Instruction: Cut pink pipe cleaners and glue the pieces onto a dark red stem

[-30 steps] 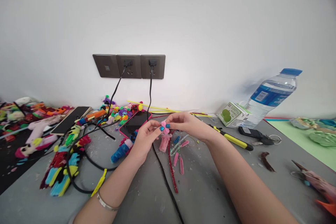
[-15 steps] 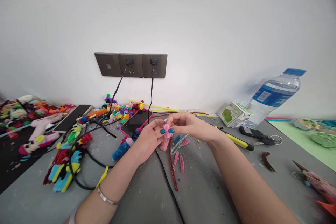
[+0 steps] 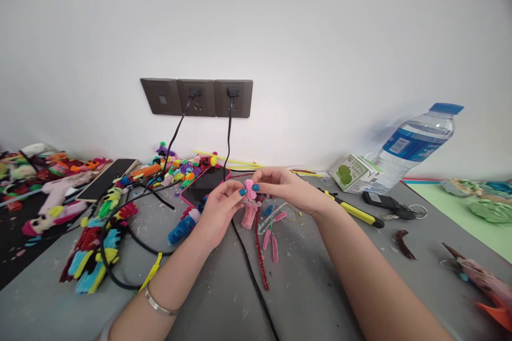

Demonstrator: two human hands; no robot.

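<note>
Between my two hands, above the grey table, is a small pink fuzzy piece (image 3: 250,190), seemingly bent pipe cleaner. My left hand (image 3: 221,212) pinches its left side with thumb and fingertips. From the right, my right hand (image 3: 283,187) grips it the same way. Just below my fingertips lies a wider pink fuzzy piece (image 3: 249,216). A red tinsel stem (image 3: 260,256) runs down the table beside it. Close by are a silver tinsel stem (image 3: 273,217) and several short pink pieces, one of them (image 3: 275,250) nearest me.
Colourful fuzzy figures (image 3: 94,256) lie left, near a black cable (image 3: 248,266) and phones (image 3: 106,180). At right are a yellow-black cutter (image 3: 358,213), a juice carton (image 3: 354,173), a tilted water bottle (image 3: 418,144), keys (image 3: 394,206) and scissors (image 3: 480,282).
The pink piece has been turned between my fingertips and shows more of its length. My hands have shifted slightly, uncovering more of the pink piece below.
</note>
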